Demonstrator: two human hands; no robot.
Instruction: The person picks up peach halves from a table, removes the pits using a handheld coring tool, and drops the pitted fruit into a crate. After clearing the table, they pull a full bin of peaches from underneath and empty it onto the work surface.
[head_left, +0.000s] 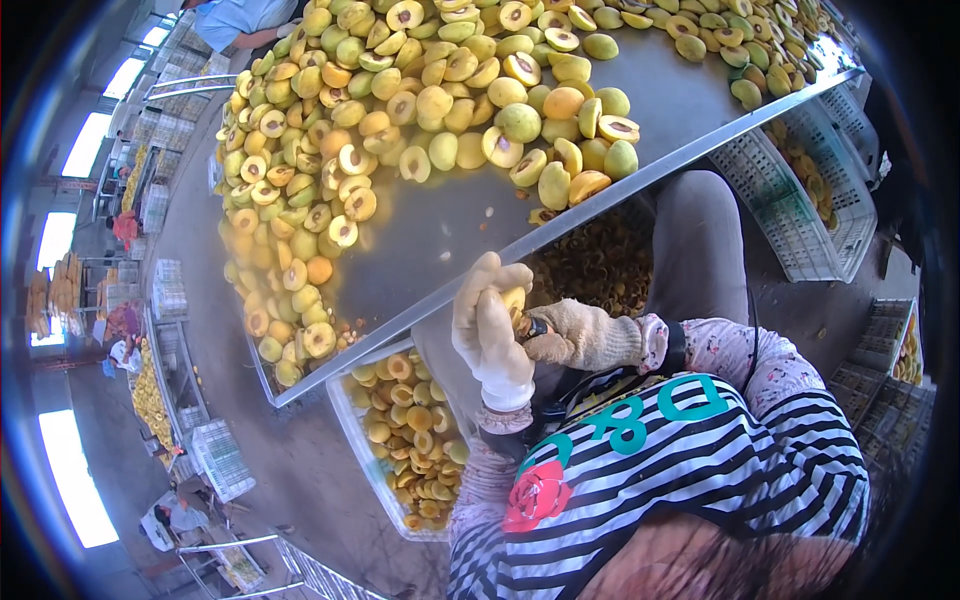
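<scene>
My left hand (491, 326), in a soiled pale glove, is closed around a yellow peach half (513, 300) just off the front edge of the metal table (405, 240). In my right hand (581, 334), also gloved, is a small pitting tool (537, 327); its dark handle shows, and its tip is hidden at the fruit. The two hands meet above my lap. Beyond them, a large heap of halved yellow peaches (435, 101) covers much of the table, many with brown stones showing.
A white plastic crate (349, 442) of peach halves stands by my left leg. Brown stones and scraps (592, 259) lie below the table edge. Another white crate (780, 202) is tilted at the right. A person in blue (244, 19) works across the table; others are farther left.
</scene>
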